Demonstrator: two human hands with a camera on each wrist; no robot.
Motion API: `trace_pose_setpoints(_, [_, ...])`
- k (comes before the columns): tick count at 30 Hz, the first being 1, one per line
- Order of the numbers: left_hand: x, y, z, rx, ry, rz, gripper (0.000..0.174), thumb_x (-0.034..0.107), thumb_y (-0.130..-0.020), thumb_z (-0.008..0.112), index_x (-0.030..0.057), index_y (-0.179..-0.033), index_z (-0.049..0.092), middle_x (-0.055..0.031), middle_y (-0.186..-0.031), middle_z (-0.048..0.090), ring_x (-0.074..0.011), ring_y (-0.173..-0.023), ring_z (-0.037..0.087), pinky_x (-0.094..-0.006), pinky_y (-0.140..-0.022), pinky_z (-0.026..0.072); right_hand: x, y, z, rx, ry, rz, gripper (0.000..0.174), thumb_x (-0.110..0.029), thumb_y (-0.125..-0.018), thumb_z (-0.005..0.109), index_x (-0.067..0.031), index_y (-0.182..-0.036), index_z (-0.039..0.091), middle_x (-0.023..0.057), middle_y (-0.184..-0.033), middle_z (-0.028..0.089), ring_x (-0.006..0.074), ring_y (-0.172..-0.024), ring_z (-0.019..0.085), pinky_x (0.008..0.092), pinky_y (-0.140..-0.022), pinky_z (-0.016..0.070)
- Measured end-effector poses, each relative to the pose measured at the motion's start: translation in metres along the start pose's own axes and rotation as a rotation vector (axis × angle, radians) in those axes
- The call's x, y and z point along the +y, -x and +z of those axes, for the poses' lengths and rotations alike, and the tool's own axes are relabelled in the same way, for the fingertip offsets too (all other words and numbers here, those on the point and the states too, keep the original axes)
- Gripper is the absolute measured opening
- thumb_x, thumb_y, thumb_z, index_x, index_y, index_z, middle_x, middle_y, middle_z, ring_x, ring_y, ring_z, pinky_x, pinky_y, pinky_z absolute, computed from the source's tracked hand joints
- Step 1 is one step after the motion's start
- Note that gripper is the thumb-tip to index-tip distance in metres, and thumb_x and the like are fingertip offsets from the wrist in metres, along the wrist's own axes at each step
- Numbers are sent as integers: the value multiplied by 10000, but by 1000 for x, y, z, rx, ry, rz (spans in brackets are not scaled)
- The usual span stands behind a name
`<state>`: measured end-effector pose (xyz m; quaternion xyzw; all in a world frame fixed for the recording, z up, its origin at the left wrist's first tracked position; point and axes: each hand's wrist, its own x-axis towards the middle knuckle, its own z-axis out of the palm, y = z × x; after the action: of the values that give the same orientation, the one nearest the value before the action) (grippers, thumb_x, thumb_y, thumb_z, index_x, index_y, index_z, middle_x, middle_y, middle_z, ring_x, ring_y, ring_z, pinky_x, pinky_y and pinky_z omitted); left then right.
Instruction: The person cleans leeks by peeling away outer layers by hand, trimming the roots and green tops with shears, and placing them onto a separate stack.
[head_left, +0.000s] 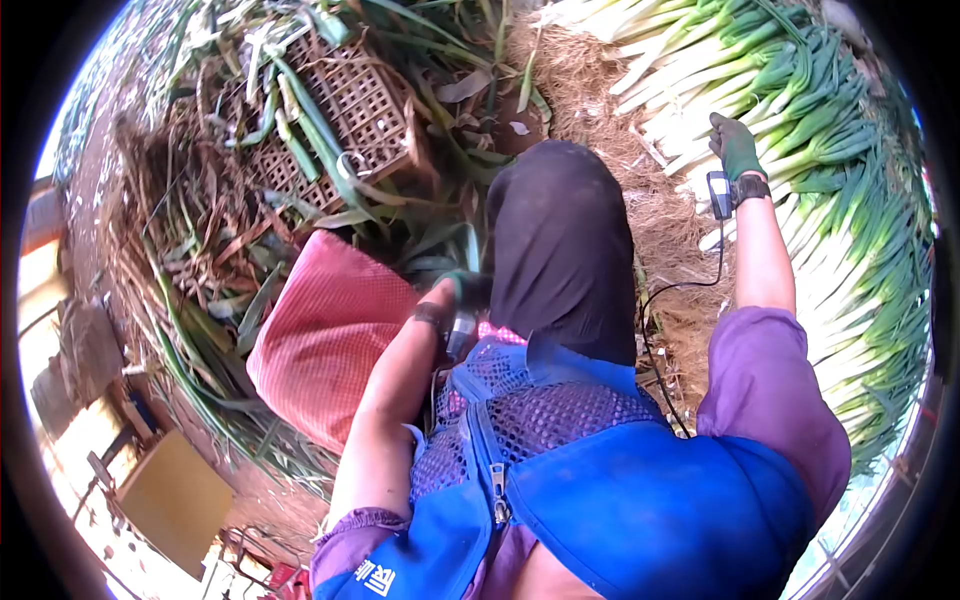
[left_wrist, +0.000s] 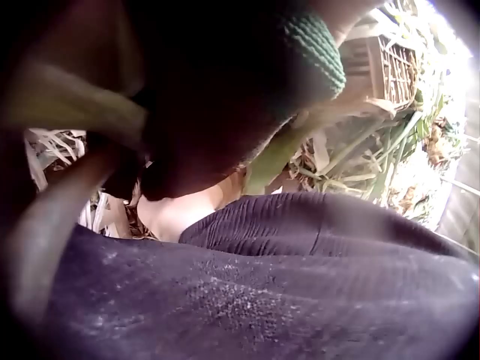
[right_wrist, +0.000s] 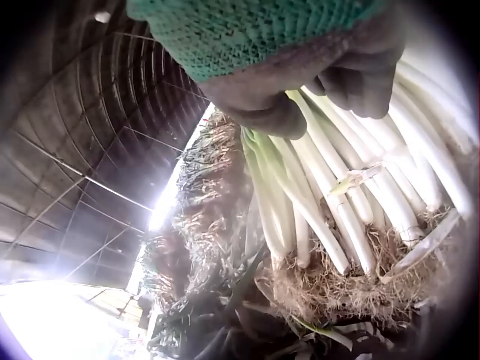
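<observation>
My right hand (head_left: 736,148), in a dark-palmed glove with a green knit back, is over the leeks (head_left: 690,95) at the right. In the right wrist view its thumb and fingers curl down on a leek (right_wrist: 326,169) among several white stalks with hairy roots (right_wrist: 352,289). My left hand (head_left: 470,290), gloved the same way, is low beside the dark-clad knee (head_left: 560,250), which partly hides it. Blurred leaf strips (left_wrist: 75,105) show close to its fingers in the left wrist view; I cannot tell whether it holds them.
A pink woven sack (head_left: 335,335) lies by my left forearm. Beyond it, a plastic crate (head_left: 365,110) stands among stripped leaves and dry scraps (head_left: 210,240). Bare straw-strewn ground (head_left: 665,240) separates my knee from the leek pile. A black cable (head_left: 655,310) runs from my right wrist.
</observation>
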<state>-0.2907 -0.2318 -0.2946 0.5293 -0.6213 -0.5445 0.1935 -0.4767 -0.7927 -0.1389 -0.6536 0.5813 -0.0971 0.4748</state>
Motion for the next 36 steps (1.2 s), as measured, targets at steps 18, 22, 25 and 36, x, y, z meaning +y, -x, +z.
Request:
trace_pose_setpoints(18, [229, 151, -108, 911, 1018, 74, 382, 227, -965, 610, -25, -1250, 565, -61, -897, 661, -130, -750, 619, -254, -690, 523, -148, 254, 287, -1498, -124, 77, 210, -102, -985, 501, -52, -1179, 566, 59, -918, 670, 171, -798, 645, 269, -740, 514])
trace_pose_setpoints(22, [203, 169, -87, 769, 925, -111, 368, 293, -982, 614, 3, -1209, 601, -41, -923, 659, -122, -776, 623, -252, -698, 520, -134, 292, 312, -1128, -650, 27, 177, -200, -945, 592, -37, -975, 652, 27, -880, 671, 181, -777, 635, 279, -751, 508])
trace_pose_setpoints(25, [175, 190, -86, 631, 969, -66, 453, 326, -985, 617, 12, -1302, 544, -47, -1068, 652, -102, -964, 578, -229, -844, 471, -146, 323, 283, -915, -368, -298, 240, -224, -947, 556, -9, -1014, 638, 24, -790, 617, 117, -633, 580, 241, -583, 487])
trace_pose_setpoints(36, [160, 240, -174, 1173, 1404, 303, 252, 260, -1002, 562, 26, -1040, 645, -21, -878, 631, -103, -769, 611, -231, -679, 514, -133, 423, 343, -1495, -314, -453, 183, -150, -930, 610, 0, -1035, 607, 10, -854, 611, 110, -742, 577, 247, -637, 486])
